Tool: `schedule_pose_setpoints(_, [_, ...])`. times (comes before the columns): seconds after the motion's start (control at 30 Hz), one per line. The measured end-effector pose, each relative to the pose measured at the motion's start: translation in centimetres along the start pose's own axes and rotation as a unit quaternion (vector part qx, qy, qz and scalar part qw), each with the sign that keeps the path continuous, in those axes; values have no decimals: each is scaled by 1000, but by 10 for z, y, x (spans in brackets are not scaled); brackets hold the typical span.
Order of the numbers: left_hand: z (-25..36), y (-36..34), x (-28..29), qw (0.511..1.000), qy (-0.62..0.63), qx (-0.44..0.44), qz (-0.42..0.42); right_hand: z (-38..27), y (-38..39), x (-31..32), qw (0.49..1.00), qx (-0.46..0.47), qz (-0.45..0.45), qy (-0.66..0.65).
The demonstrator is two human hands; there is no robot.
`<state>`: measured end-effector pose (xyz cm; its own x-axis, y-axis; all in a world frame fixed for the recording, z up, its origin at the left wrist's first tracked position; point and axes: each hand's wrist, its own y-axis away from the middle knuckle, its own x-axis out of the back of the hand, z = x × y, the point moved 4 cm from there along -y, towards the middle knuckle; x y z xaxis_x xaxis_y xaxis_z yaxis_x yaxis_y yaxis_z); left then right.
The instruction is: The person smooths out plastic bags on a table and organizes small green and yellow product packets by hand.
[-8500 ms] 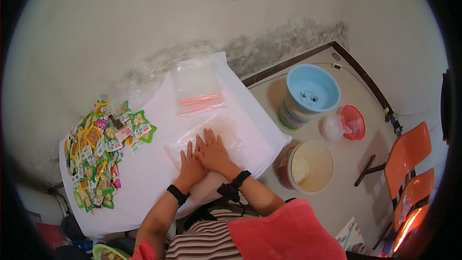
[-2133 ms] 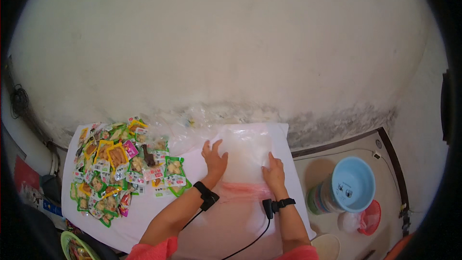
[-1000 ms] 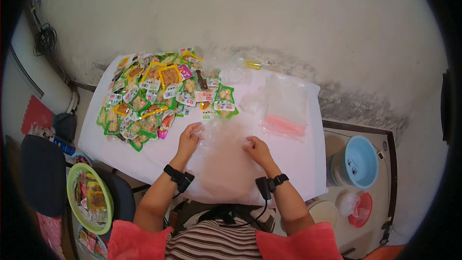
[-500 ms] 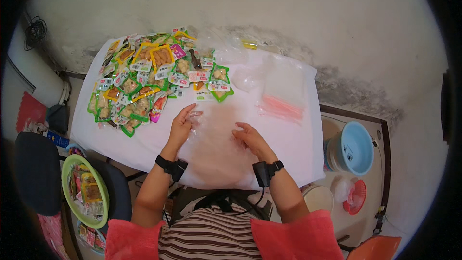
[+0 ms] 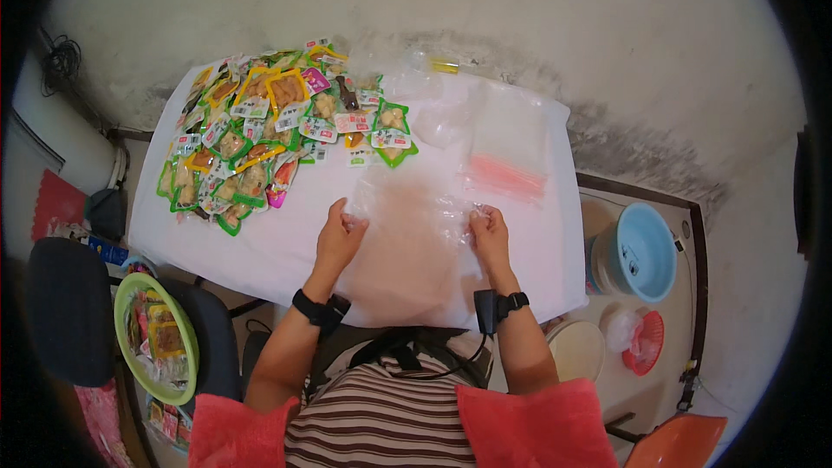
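A clear plastic bag [image 5: 407,247] spreads over the white tablecloth in front of me. My left hand [image 5: 341,234] pinches its left edge, thumb against fingers. At the opposite edge, my right hand [image 5: 488,234] grips the plastic the same way. Between my hands the film looks wrinkled and stretched sideways. Beyond my left hand lies a heap of small sealed snack packets [image 5: 251,134] with green, yellow and white trim. To the far right of the bag rests a stack of flat clear bags [image 5: 507,143] with a pink strip along the near end.
Crumpled clear plastic [image 5: 438,126] lies between the packets and the stack. A green basin [image 5: 192,338] of packets sits on a dark chair at left. On the right stand a blue basin [image 5: 648,251] and a red basket [image 5: 646,347]. The wall borders the table's far side.
Both hands have closed on the bag's edges. My right hand has moved outward to the right, my left slightly nearer, and the plastic is now drawn wider between them.
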<state>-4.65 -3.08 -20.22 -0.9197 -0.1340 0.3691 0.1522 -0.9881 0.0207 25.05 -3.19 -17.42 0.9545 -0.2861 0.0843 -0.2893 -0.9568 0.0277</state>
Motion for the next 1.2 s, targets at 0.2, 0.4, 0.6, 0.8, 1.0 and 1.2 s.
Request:
schedule_pose_setpoints(0.2, [9,-1,-5,998,-52,23,25,18,26,-4,996,-35,-34,69])
schedule_pose_setpoints(0.4, [-18,14,10,989,131,75,-4,17,17,7,994,-79,55,-48])
schedule_pose_setpoints(0.6, [10,46,20,985,13,102,-138,41,9,30,983,53,54,170])
schedule_pose_setpoints(0.8, [94,47,0,916,-228,-328,-29,3,16,19,970,68,33,233])
schedule_pose_setpoints(1.0, [87,22,-88,826,-322,-392,-247,1,13,20,961,74,23,267])
schedule_pose_setpoints(1.2, [68,-4,-55,848,-456,-184,-197,4,10,23,964,72,16,254])
